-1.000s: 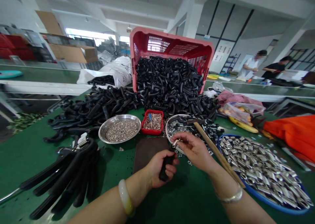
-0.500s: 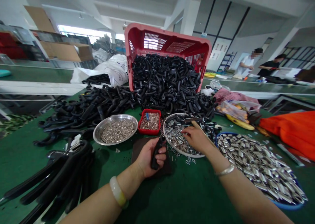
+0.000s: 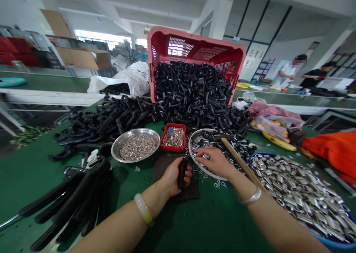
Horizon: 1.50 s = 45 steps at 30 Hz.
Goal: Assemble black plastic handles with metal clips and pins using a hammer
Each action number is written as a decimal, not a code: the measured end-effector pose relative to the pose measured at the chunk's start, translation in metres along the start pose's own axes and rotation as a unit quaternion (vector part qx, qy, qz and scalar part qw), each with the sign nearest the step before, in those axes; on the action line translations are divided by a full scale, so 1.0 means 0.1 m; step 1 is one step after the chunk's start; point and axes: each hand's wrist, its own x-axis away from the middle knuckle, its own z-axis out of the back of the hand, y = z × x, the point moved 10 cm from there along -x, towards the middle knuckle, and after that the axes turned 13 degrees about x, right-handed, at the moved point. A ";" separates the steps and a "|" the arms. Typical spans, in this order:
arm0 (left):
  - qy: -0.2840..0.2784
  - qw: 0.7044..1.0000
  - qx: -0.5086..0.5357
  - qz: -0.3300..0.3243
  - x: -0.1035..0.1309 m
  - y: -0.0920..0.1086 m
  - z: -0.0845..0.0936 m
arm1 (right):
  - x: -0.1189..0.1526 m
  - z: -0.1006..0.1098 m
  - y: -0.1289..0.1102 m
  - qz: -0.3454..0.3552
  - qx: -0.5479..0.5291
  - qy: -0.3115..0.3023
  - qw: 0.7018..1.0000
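Note:
Wrapped round a black plastic part (image 3: 182,173), my left hand (image 3: 175,176) is above a dark square pad (image 3: 164,166) on the green table. My right hand (image 3: 213,160) is closed over the near left side of a white round tray (image 3: 191,143) of small metal pieces and black parts. A small shiny metal piece (image 3: 206,156) shows between its fingers. A hammer with a wooden handle (image 3: 237,158) lies across the tray, beside my right hand. A red box (image 3: 172,148) of small pins and a metal bowl (image 3: 115,153) of tiny pieces stand left of the tray.
A tilted red crate (image 3: 239,49) spills black parts over the table's back. Black-handled tools (image 3: 75,197) lie at left. At right are a blue-rimmed tray (image 3: 314,232) of metal sleeves, bananas (image 3: 278,141) and orange cloth (image 3: 330,145). Two people stand in the far right background.
My right hand has drawn back left toward the tray's near edge, and a metal piece now shows in its fingers. My left hand still holds the black part, now more upright. The view has shifted slightly.

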 end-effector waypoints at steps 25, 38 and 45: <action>0.048 0.990 -0.028 -0.128 0.08 0.48 0.05 | -0.62 -0.27 0.43 -0.009 0.279 -0.125 0.952; -0.051 0.994 0.003 -0.094 0.06 0.46 0.00 | -0.30 0.30 -0.07 -0.023 -0.099 0.119 0.988; -0.099 0.994 -0.014 -0.050 0.09 0.39 0.01 | 0.02 0.17 -0.68 0.051 -0.129 0.181 0.974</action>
